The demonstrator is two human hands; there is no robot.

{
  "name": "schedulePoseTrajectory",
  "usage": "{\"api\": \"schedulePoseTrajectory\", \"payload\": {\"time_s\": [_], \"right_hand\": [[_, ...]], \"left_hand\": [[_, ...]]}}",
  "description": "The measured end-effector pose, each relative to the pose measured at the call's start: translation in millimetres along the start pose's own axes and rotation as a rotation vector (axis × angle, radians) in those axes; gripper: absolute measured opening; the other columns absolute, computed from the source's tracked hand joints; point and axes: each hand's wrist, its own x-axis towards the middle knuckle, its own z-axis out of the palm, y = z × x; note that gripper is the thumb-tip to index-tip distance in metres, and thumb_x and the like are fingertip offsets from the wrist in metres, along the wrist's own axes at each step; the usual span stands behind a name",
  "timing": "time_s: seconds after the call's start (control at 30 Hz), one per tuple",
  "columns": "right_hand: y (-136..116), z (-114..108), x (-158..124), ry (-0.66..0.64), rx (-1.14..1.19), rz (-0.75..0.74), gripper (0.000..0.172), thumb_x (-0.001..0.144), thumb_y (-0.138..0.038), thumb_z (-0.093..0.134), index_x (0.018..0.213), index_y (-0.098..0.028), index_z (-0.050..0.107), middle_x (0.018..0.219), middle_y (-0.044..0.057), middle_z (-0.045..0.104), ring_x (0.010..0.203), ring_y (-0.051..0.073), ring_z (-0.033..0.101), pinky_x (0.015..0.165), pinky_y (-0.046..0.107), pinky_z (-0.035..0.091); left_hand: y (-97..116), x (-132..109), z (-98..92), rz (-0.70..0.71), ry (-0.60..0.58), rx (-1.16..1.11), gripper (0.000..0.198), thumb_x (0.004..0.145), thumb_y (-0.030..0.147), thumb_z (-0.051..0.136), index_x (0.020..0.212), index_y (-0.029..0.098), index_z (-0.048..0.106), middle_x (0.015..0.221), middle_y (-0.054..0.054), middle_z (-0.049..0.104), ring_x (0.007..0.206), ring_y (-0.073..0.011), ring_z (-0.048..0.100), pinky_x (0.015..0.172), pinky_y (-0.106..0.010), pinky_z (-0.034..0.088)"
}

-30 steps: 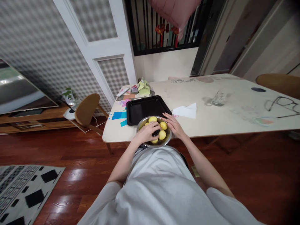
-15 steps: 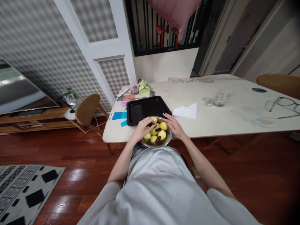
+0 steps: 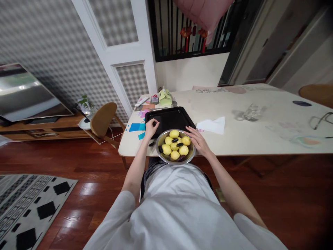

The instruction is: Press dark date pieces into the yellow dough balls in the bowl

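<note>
A round metal bowl (image 3: 158, 152) at the table's near edge holds several yellow lemon-like fruits (image 3: 183, 150) and a few small dark oval pieces (image 3: 181, 158). My left hand (image 3: 151, 129) is over the left part of a black baking tray (image 3: 169, 116), its thumb and fingertips pinched around a small dark oval piece (image 3: 154, 123). Along the bowl's right rim rests my right hand (image 3: 199, 139), fingers stretched out and touching the rim. Another dark piece (image 3: 151, 143) lies on the table, left of the bowl.
On the white table (image 3: 221, 144) are a sheet of white paper (image 3: 213, 125), a clear glass (image 3: 252, 113), eyeglasses (image 3: 322, 121) and a green tissue pack (image 3: 165, 97). A wooden chair (image 3: 104, 121) stands off the left end. A pink balloon (image 3: 205, 14) hangs at the back.
My left hand has moved out of the bowl, up and left over the tray, with a dark piece between its fingers. My right hand stays at the bowl's rim. The view has shifted slightly.
</note>
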Motion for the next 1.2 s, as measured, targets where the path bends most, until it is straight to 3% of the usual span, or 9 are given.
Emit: {"api": "schedulePoseTrajectory", "payload": {"time_s": [0.23, 0.5, 0.73, 0.87, 0.93, 1.03, 1.13, 1.2], "right_hand": [[9.1, 3.7, 3.0, 0.046, -0.032, 0.08, 0.058, 0.11, -0.059, 0.029, 0.15, -0.032, 0.06, 0.159, 0.005, 0.057, 0.156, 0.029, 0.041, 0.13, 0.063, 0.029], [22.8, 9.9, 2.3, 0.055, -0.075, 0.18, 0.062, 0.11, -0.062, 0.022, 0.143, -0.033, 0.066, 0.146, 0.005, 0.068, 0.146, 0.03, 0.053, 0.125, 0.062, 0.035], [19.3, 9.0, 1.6, 0.032, -0.13, 0.182, 0.065, 0.11, -0.059, 0.017, 0.144, -0.031, 0.065, 0.147, 0.008, 0.067, 0.143, 0.029, 0.055, 0.123, 0.059, 0.036], [15.5, 8.8, 1.4, 0.029, -0.141, 0.194, 0.067, 0.11, -0.058, 0.015, 0.144, -0.03, 0.065, 0.147, 0.008, 0.067, 0.144, 0.029, 0.054, 0.123, 0.058, 0.035], [13.5, 8.4, 1.5, 0.026, -0.135, 0.187, 0.067, 0.11, -0.059, 0.014, 0.143, -0.03, 0.065, 0.146, 0.008, 0.067, 0.144, 0.029, 0.054, 0.123, 0.058, 0.035], [11.4, 7.7, 1.5, 0.033, -0.12, 0.189, 0.065, 0.11, -0.058, 0.016, 0.143, -0.031, 0.066, 0.146, 0.007, 0.067, 0.144, 0.029, 0.054, 0.124, 0.057, 0.036], [10.9, 7.0, 1.3, 0.024, -0.119, 0.189, 0.064, 0.11, -0.056, 0.016, 0.144, -0.032, 0.065, 0.146, 0.006, 0.067, 0.144, 0.029, 0.054, 0.125, 0.058, 0.035], [11.1, 6.5, 1.1, 0.019, -0.122, 0.187, 0.064, 0.11, -0.056, 0.016, 0.144, -0.032, 0.064, 0.147, 0.006, 0.067, 0.144, 0.029, 0.053, 0.125, 0.058, 0.035]], "left_hand": [[-16.4, 0.3, 8.3, 0.001, -0.133, 0.11, 0.009, 0.088, 0.008, 0.066, 0.087, 0.018, 0.068, 0.095, -0.007, 0.072, 0.086, -0.019, 0.063, 0.085, -0.03, 0.05], [-8.8, -14.1, -1.0, 0.053, -0.238, 0.22, 0.014, 0.091, 0.011, 0.066, 0.102, 0.018, 0.072, 0.108, -0.011, 0.07, 0.107, -0.0272, 0.065, 0.101, -0.04, 0.051], [-4.0, -43.9, -35.2, 0.25, -0.289, 0.162, 0.033, 0.098, 0.022, 0.063, 0.131, 0.02, 0.065, 0.132, -0.013, 0.064, 0.126, -0.0281, 0.06, 0.112, -0.047, 0.047], [6.3, -64.9, -68.5, 0.331, -0.309, 0.082, 0.019, 0.101, 0.032, 0.06, 0.116, 0.02, 0.065, 0.12, -0.011, 0.065, 0.117, -0.0276, 0.062, 0.106, -0.045, 0.051], [10.7, -80.1, -81.0, 0.324, -0.362, 0.061, 0.025, 0.101, 0.043, 0.062, 0.114, 0.021, 0.064, 0.115, -0.01, 0.065, 0.11, -0.0271, 0.064, 0.099, -0.043, 0.054], [6.0, -118.1, -80.2, 0.314, -0.387, 0.087, 0.05, 0.099, 0.056, 0.061, 0.135, 0.021, 0.057, 0.129, -0.014, 0.063, 0.121, -0.0305, 0.061, 0.104, -0.046, 0.052], [-19.1, -175.2, -53.1, 0.314, -0.238, 0.153, 0.067, 0.099, 0.058, 0.06, 0.152, 0.018, 0.046, 0.15, -0.021, 0.053, 0.143, -0.0376, 0.048, 0.117, -0.057, 0.039], [-43.8, -213.9, -27.6, 0.312, -0.17, 0.156, 0.052, 0.1, 0.053, 0.06, 0.14, 0.019, 0.059, 0.14, -0.02, 0.061, 0.139, -0.0369, 0.052, 0.118, -0.057, 0.038]]}}
